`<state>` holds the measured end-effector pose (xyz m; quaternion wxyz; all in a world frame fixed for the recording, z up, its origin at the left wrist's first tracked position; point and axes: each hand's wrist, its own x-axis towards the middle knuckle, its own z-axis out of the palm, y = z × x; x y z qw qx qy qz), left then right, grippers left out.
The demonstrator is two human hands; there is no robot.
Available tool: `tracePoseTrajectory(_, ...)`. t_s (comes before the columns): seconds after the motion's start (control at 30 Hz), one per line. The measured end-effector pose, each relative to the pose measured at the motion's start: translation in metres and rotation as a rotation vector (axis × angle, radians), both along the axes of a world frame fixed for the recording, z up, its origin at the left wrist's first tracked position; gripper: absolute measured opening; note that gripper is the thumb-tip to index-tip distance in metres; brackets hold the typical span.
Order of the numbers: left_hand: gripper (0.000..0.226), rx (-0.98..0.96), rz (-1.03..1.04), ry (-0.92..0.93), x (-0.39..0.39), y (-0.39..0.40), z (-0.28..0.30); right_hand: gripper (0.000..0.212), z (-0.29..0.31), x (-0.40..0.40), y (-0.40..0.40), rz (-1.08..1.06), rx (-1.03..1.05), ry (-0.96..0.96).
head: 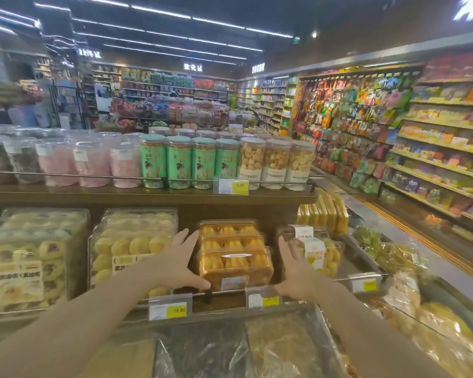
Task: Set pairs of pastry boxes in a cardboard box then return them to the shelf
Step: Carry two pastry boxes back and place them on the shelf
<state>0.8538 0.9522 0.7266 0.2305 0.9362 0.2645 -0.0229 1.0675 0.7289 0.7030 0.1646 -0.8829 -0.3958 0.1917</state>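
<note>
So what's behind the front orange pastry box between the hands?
Behind the front pastry box, two more boxes of the same orange pastries sit in a row toward the shelf back. Their lower parts are hidden.

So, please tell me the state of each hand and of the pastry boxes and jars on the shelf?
left hand: open, fingers straight, touching the left side of the orange pastry boxes
right hand: open, beside their right side; contact unclear
orange pastry boxes: lids closed, stacked on the shelf
green jars: lids on, upright
</note>
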Motion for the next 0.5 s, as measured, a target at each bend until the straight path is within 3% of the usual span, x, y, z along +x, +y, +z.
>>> tracePoseTrajectory(0.17,0.145,-0.053,0.121,0.018,0.041,0.011,-0.011,0.143,-0.005,0.057,0.023,0.078,-0.011,-0.016)
tracePoseTrajectory(0.37,0.166,-0.169,0.208,0.071,0.097,0.028,-0.048,0.149,-0.026,0.102,0.077,0.18,-0.071,-0.033)
tracePoseTrajectory(0.5,0.171,-0.306,0.229,0.131,0.111,0.046,-0.064,0.151,-0.039,0.127,0.103,0.281,-0.129,0.062)
